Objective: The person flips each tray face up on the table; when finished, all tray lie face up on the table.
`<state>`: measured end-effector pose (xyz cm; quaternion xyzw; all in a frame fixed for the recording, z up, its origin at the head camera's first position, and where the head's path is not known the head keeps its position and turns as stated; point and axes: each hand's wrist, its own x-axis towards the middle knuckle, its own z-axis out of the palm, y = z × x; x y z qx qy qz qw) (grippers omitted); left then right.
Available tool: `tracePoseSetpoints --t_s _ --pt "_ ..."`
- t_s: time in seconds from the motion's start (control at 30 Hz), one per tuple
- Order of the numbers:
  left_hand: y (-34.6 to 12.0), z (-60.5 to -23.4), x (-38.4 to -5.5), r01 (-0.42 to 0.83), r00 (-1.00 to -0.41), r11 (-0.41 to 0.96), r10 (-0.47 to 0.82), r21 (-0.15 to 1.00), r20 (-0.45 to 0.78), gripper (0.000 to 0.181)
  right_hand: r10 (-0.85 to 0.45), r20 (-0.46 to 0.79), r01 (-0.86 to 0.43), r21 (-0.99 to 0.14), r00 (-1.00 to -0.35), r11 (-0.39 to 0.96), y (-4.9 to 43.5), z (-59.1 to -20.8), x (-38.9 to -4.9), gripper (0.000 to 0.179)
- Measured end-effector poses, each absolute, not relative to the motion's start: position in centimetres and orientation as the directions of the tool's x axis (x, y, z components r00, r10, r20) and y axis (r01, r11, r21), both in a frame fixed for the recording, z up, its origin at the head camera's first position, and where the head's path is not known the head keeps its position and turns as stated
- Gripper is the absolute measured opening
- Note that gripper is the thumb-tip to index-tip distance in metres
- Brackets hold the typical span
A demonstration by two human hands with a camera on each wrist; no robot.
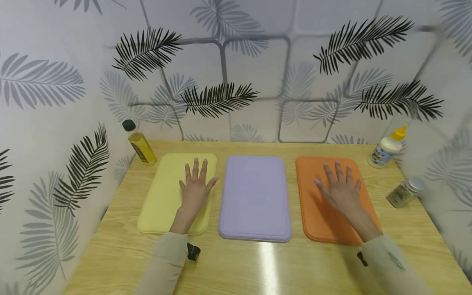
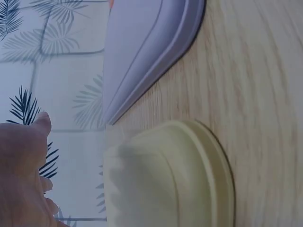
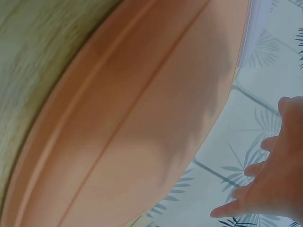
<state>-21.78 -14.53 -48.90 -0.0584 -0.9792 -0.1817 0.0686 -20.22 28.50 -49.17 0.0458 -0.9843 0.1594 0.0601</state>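
Observation:
Fingers spread, my left hand [image 1: 195, 190] is over the yellow rectangular lid-like panel [image 1: 158, 205] at the left of the table. In the left wrist view a gap shows between that hand [image 2: 21, 165] and the yellow panel [image 2: 147, 189]. My right hand [image 1: 343, 194], also with fingers spread, is above the orange panel [image 1: 317, 217] and casts a shadow on it. The right wrist view shows this hand [image 3: 274, 175] apart from the orange panel [image 3: 118, 156]. Between the two hands lies a purple panel [image 1: 254, 196] of the same shape. Neither hand holds anything.
A bottle of yellow liquid with a dark cap [image 1: 141, 145] stands at the back left. At the right are a white bottle with a yellow nozzle [image 1: 385, 151] and a small jar with a silvery lid [image 1: 403, 193]. A leaf-patterned wall [image 1: 254, 123] borders the wooden table [image 1: 236, 266].

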Motion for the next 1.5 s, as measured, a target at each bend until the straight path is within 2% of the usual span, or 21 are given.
tracePoseSetpoints --t_s 0.23,0.47,0.7,1.0,1.27,1.5 --pt "-12.9 -48.8 -21.8 0.169 -0.976 0.918 0.107 0.359 0.188 0.068 -0.085 0.092 -0.109 -0.305 -0.992 0.946 29.1 -49.1 -20.0 0.071" --pt "-10.9 -49.1 -21.7 0.162 -0.981 0.899 0.102 0.408 0.164 0.068 -0.066 0.087 -0.089 -0.293 -0.994 0.952 29.7 -48.9 -20.0 0.072" --pt "-9.5 -49.6 -22.0 0.196 -0.970 0.874 0.106 0.444 0.219 0.065 -0.048 0.085 -0.071 -0.299 -0.995 0.952 30.2 -48.6 -19.9 0.072" --pt "-7.6 -49.5 -22.3 0.212 -0.967 0.852 0.113 0.479 0.228 0.064 -0.047 0.079 -0.070 -0.314 -0.996 0.947 30.9 -49.2 -19.2 0.071" --pt "-6.0 -49.7 -21.9 0.291 -0.939 0.843 0.161 0.453 0.303 0.062 -0.036 0.055 -0.052 -0.317 -0.998 0.947 31.9 -50.0 -18.7 0.070" --pt "-4.4 -50.1 -22.0 0.312 -0.938 0.827 0.190 0.468 0.289 0.064 -0.006 0.037 -0.018 -0.351 -0.999 0.936 32.4 -50.4 -18.5 0.072"
